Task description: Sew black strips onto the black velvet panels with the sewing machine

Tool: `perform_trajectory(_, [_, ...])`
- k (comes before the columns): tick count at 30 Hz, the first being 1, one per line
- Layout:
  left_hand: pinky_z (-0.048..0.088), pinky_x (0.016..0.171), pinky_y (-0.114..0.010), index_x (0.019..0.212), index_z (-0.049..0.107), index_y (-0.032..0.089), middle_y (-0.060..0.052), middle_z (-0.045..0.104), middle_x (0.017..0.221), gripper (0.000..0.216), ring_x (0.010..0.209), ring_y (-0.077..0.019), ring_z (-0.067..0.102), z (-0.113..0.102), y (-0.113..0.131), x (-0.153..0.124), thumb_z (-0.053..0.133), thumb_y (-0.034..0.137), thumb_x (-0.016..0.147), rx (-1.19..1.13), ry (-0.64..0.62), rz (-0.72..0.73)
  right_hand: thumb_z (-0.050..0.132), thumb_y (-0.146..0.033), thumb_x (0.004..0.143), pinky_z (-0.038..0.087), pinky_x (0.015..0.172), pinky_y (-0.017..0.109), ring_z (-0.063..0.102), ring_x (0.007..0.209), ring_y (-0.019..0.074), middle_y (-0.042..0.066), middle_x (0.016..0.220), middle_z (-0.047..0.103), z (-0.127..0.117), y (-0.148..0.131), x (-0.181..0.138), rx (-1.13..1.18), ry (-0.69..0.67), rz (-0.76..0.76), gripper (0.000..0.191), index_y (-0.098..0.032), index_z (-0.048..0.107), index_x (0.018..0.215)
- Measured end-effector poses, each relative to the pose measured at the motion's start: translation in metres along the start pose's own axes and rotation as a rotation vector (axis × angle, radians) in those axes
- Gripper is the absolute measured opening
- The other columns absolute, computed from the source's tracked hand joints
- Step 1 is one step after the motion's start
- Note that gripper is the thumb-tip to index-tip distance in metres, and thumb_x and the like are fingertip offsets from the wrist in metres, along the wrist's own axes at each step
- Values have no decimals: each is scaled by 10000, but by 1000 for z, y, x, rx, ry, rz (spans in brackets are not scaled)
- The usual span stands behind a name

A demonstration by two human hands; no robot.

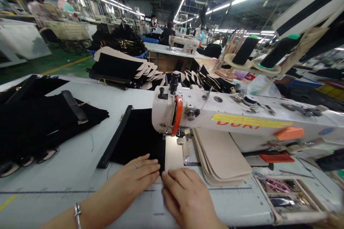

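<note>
A black fabric piece [138,136] lies flat under the head of a white sewing machine [215,112], with a beige panel [173,154] along its right edge running under the presser foot. My left hand [134,179] lies flat, fingers stretched out, on the near edge of the black piece. My right hand [185,193] rests beside it, fingertips pressed on the near end of the beige panel. A black strap [114,137] lies along the left side of the black piece.
A stack of beige panels [223,157] sits right of the needle. Black pieces are piled at the left [40,121]. A tray with scissors [279,186] is at the right front. Thread cones [245,50] stand behind the machine. Other people work far back.
</note>
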State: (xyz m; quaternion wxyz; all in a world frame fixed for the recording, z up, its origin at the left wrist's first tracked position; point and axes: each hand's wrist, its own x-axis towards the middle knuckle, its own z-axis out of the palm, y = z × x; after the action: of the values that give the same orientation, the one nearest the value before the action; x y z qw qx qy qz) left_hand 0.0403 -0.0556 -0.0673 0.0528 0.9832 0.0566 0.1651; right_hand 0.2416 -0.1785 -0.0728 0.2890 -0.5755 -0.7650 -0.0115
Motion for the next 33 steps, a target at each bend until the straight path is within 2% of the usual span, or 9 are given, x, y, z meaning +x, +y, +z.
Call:
perform_trajectory(9, [371, 1166, -404, 1272, 579, 155, -61, 623, 1345, 442, 1291, -188, 535, 5, -28, 15, 441, 15, 875, 61, -63, -41, 624, -217, 887, 500, 911, 402, 574, 973, 232, 42, 1029, 657, -3, 9, 23, 1, -125, 144, 314, -220, 625, 1201])
perform_trajectory(13, [408, 1140, -402, 1213, 613, 161, -53, 650, 1304, 459, 1257, -174, 566, 6, -40, 25, 388, -38, 867, 28, -55, -78, 640, -246, 880, 490, 938, 406, 568, 1004, 235, 46, 1041, 650, -2, 14, 34, -35, -151, 161, 328, -225, 629, 1207])
perform_trajectory(17, [403, 1146, -391, 1180, 633, 173, -57, 657, 1291, 422, 1245, -167, 577, 9, -51, 32, 412, -29, 882, -14, -21, -136, 637, -245, 875, 484, 948, 405, 564, 1022, 238, 56, 1064, 648, -1, 20, 45, -65, -152, 146, 361, -211, 617, 1234])
perform_trajectory(23, [411, 1133, -374, 1190, 628, 171, -56, 661, 1282, 357, 1233, -183, 587, 10, -64, 46, 478, 7, 911, 26, -55, -189, 615, -258, 871, 487, 905, 426, 572, 1002, 260, 81, 1149, 641, 5, 27, 55, -115, -146, 162, 406, -214, 591, 1274])
perform_trajectory(28, [426, 1110, -356, 1151, 645, 176, -37, 687, 1225, 344, 1187, -185, 606, 8, -67, 55, 522, -3, 885, 20, -39, -236, 599, -257, 883, 456, 954, 443, 569, 1075, 281, 92, 1135, 658, 10, 30, 59, -88, -103, 191, 371, -210, 598, 1251])
perform_trajectory(33, [426, 1116, -354, 1169, 642, 164, -49, 672, 1264, 360, 1219, -191, 587, 6, -66, 57, 520, -12, 879, 49, -7, -224, 592, -246, 887, 437, 981, 436, 555, 1122, 274, 90, 1138, 655, 11, 30, 59, -59, -81, 200, 331, -208, 603, 1216])
